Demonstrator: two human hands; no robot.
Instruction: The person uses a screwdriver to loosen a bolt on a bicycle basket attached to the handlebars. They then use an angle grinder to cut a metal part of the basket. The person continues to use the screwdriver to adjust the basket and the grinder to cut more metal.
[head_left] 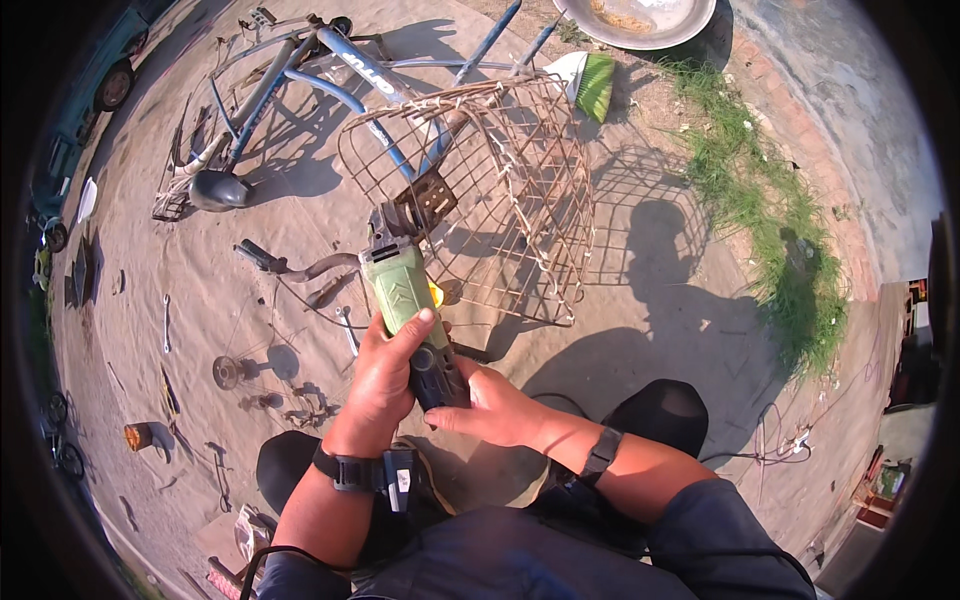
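Observation:
Both my hands hold a green and black angle grinder (402, 290). My left hand (378, 375) is closed round its green body, thumb on top. My right hand (490, 405) grips the black rear end. The grinder's head is up against a rusty bracket (432, 200) where a wire basket (510, 190) joins an upside-down-looking blue bicycle frame (365, 70); I cannot tell whether the disc touches metal. The rusty basket lies tilted to the right of the grinder. A black saddle (220, 190) is on the frame's left, and a curved handlebar (320, 268) sticks out left of the grinder.
On the sandy ground at left lie a wrench (166, 323), a wheel hub (228, 372) and a rusty can-like piece (138, 436). A green broom head (594, 86) and a metal basin (650, 28) are at the back. Grass (740, 180) grows at right, near a cable (750, 456).

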